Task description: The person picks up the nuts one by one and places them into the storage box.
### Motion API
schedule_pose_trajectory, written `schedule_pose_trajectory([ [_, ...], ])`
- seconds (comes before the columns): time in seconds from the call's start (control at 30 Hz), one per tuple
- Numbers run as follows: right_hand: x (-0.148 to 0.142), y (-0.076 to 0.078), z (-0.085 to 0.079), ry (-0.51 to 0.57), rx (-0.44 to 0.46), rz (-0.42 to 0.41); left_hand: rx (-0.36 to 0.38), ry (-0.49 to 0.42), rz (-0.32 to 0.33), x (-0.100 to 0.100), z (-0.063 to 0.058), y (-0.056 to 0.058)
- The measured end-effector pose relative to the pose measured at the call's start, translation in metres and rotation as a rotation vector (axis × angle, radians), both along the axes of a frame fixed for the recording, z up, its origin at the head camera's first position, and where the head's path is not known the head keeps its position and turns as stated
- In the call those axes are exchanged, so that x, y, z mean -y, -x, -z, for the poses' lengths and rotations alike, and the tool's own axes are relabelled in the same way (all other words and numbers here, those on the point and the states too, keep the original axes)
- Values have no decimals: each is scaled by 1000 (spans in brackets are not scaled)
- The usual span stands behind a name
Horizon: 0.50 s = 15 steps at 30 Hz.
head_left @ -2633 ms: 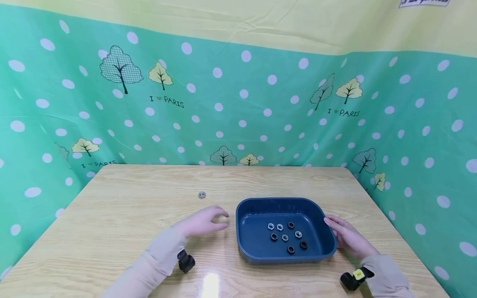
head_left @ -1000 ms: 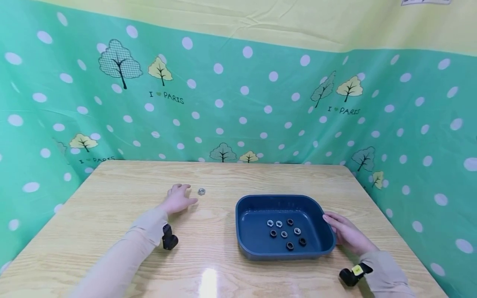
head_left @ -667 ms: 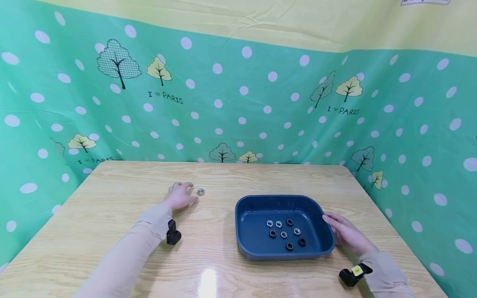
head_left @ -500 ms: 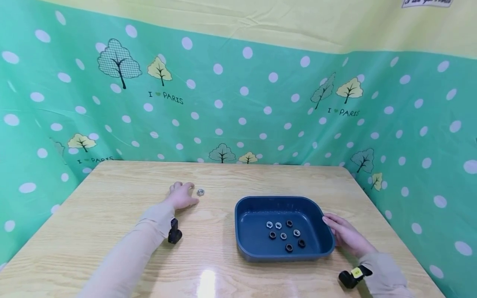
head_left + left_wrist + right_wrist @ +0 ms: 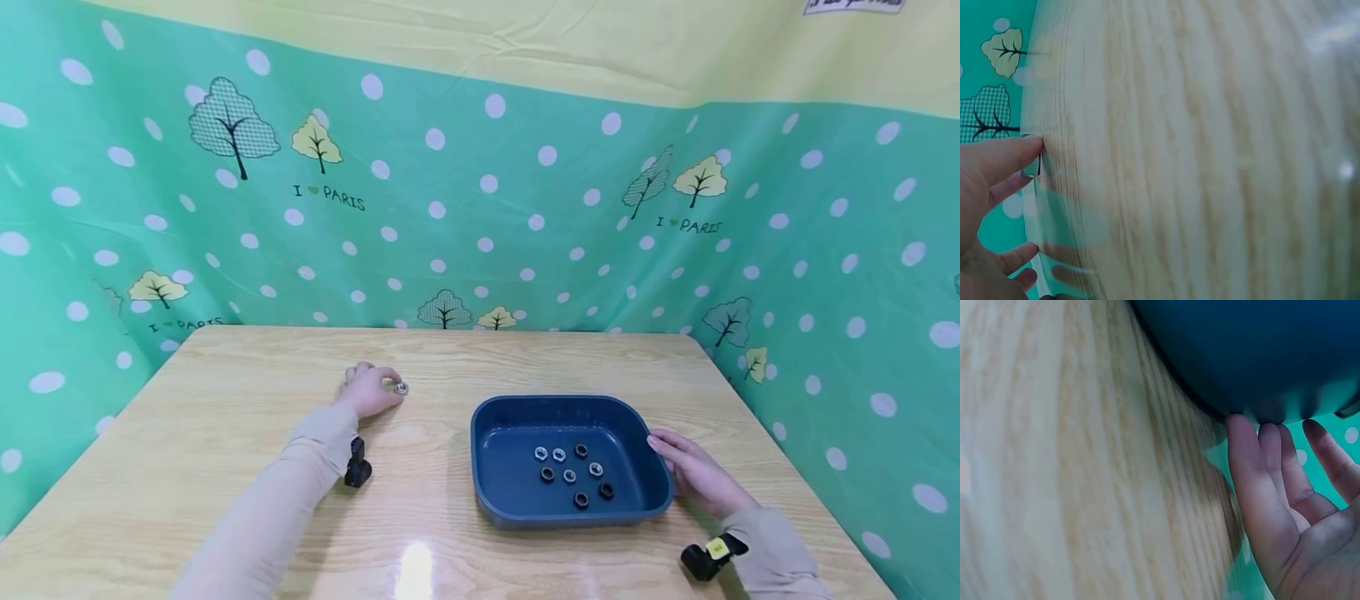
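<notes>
A silver hex nut [image 5: 401, 388] sits at the far left part of the wooden table. My left hand [image 5: 370, 392] pinches it between thumb and index finger; the nut [image 5: 1032, 164] shows between those fingertips in the left wrist view, while the other fingers reach toward the tabletop. To the right stands a dark blue rectangular tray [image 5: 566, 522] holding several loose nuts, some silver [image 5: 558, 455] and some black [image 5: 581, 500]. My right hand [image 5: 701, 475] rests at the tray's right side. Its fairly straight fingers [image 5: 1244, 444] touch the outer wall.
The light wooden table [image 5: 315, 350] ends at the back against a green dotted curtain [image 5: 450, 225], which also hangs along both sides. A bright light reflection lies on the tabletop near the front. Each wrist carries a small black camera [image 5: 357, 465].
My left hand moves from beside the tray to the far left nut, and its thumb and index finger come together on it. The right hand stays at the tray's side.
</notes>
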State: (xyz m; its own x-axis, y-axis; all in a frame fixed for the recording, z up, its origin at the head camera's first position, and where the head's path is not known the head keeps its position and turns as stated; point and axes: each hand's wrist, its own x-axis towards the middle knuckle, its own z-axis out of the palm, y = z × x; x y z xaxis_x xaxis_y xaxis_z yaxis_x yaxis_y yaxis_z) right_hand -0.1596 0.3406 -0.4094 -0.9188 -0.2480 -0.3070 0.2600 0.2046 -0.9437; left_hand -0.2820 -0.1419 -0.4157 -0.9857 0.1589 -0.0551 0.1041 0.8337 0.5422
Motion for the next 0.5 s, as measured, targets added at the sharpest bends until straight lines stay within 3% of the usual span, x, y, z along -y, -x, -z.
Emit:
schedule_pose_trajectory([
  [0.5, 1, 0, 1, -2, -8, 13, -11, -19, -13, -2, 3, 2],
])
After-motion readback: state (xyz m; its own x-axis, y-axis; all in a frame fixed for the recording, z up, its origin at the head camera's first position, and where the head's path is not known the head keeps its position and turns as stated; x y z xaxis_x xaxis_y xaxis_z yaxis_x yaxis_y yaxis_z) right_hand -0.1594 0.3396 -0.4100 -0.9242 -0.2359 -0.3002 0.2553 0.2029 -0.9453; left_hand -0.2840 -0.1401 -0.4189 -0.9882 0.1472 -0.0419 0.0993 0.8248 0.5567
